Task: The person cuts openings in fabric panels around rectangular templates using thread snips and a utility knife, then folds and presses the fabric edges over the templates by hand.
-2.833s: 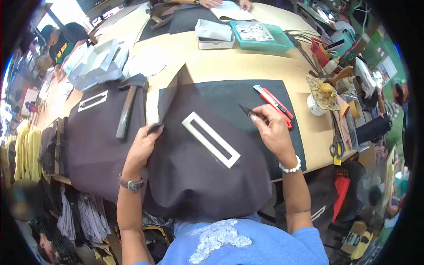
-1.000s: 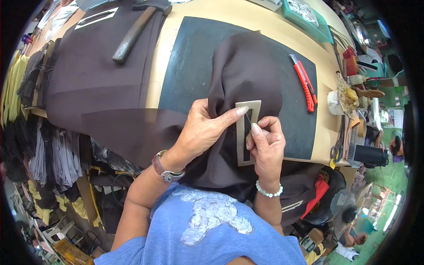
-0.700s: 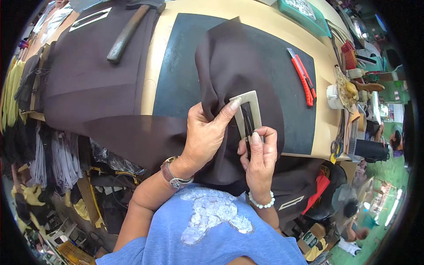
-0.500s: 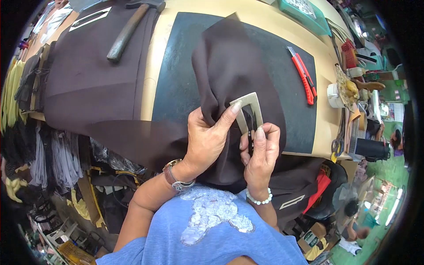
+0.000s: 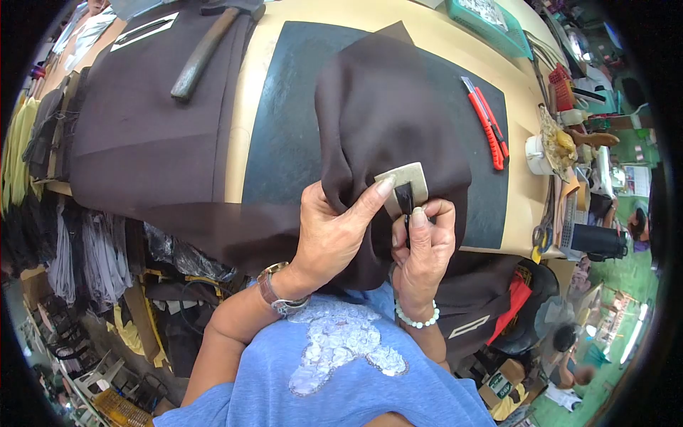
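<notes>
Dark brown cloth (image 5: 391,107) is bunched up in front of me, with a beige rectangular frame-shaped patch (image 5: 411,173) on it. My left hand (image 5: 331,231) is closed on the cloth, its thumb pressing the patch's upper left corner and its other fingers hidden behind the folds. Inside the patch's opening shows a shiny black strip (image 5: 404,195). My right hand (image 5: 425,249) pinches at the strip's lower end, thumb on the lower right of the patch. Its grip covers the lower part of the opening.
A dark cutting mat (image 5: 284,107) lies under the cloth, with two red utility knives (image 5: 487,124) to the right. At left, a hammer (image 5: 206,53) rests on more brown cloth (image 5: 149,142). A green basket (image 5: 491,25) stands at the back, scissors (image 5: 538,238) at the right edge.
The patch has shifted slightly down and right, and its opening looks shorter. The black strip now fills more of the opening. The cloth above has spread wider to the right.
</notes>
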`<act>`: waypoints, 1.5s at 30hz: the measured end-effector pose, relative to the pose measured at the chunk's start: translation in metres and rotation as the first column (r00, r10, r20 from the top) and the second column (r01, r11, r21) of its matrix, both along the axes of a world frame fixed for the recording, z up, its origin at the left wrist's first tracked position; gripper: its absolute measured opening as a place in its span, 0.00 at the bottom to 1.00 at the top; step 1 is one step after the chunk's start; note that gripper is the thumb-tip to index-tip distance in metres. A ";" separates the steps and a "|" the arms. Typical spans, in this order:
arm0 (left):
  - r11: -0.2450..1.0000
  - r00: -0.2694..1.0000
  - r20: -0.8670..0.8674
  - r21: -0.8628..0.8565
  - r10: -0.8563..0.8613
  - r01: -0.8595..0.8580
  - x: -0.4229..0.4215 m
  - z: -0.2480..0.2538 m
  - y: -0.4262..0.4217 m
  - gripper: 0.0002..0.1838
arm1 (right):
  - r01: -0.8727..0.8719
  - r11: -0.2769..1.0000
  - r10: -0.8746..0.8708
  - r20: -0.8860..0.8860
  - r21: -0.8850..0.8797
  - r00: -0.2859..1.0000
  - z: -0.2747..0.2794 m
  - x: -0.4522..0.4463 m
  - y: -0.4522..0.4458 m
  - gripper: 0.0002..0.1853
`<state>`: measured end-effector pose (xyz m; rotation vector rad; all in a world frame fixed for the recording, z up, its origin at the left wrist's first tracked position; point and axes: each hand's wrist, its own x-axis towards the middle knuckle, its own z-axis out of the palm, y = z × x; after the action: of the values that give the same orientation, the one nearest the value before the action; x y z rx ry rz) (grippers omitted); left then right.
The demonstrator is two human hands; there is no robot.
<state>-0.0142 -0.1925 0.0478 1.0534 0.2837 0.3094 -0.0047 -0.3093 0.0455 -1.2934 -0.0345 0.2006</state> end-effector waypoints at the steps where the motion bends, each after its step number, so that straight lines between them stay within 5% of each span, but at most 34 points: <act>1: 1.000 1.000 -0.001 -0.006 0.001 -0.001 0.000 0.001 0.000 0.06 | -0.005 1.000 0.005 0.017 -0.009 1.000 -0.002 0.000 0.000 0.09; 15: 0.999 0.999 -0.009 -0.024 -0.040 0.039 0.002 0.003 0.004 0.08 | -0.019 0.998 0.018 0.015 0.064 1.000 -0.007 0.000 0.001 0.07; 22: 0.994 0.995 -0.056 -0.082 -0.082 0.077 0.009 -0.002 0.012 0.08 | -0.032 0.997 0.044 -0.158 0.077 0.986 0.002 0.000 -0.014 0.14; 23: 0.993 0.994 -0.070 -0.094 -0.084 0.077 0.009 -0.002 0.013 0.08 | -0.037 0.994 0.034 0.034 0.105 0.999 0.001 0.002 -0.014 0.17; 25: 0.993 0.994 -0.049 -0.083 -0.094 0.089 0.010 -0.002 0.014 0.08 | 0.048 0.904 0.137 0.394 -0.424 0.909 0.007 0.012 -0.027 0.16; 27: 0.990 0.991 -0.051 -0.073 -0.123 0.119 0.009 -0.002 0.014 0.08 | 0.187 0.770 0.300 0.605 -0.610 0.738 0.017 0.025 -0.025 0.18; 29: 0.985 0.984 -0.071 -0.059 -0.165 0.161 0.008 0.000 0.016 0.08 | 0.295 0.622 0.560 0.675 -0.726 0.481 0.022 0.043 -0.030 0.24; 34: 0.970 0.968 -0.068 -0.036 -0.241 0.239 0.006 -0.003 0.017 0.09 | 0.346 0.605 0.660 0.694 -0.717 0.286 0.024 0.062 -0.025 0.16; 37: 0.964 0.963 -0.059 -0.029 -0.264 0.263 0.005 -0.001 0.019 0.09 | 0.348 0.614 0.653 0.703 -0.709 0.280 0.025 0.066 -0.019 0.15; 45: 0.936 0.933 -0.080 -0.050 -0.352 0.349 0.006 -0.001 0.030 0.10 | 0.089 0.700 0.459 0.543 -0.708 0.703 0.020 0.067 -0.003 0.10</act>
<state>-0.0084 -0.1623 0.0469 1.0632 0.1741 -0.0642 0.0618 -0.3124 0.0658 -2.0834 -0.8427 -0.1259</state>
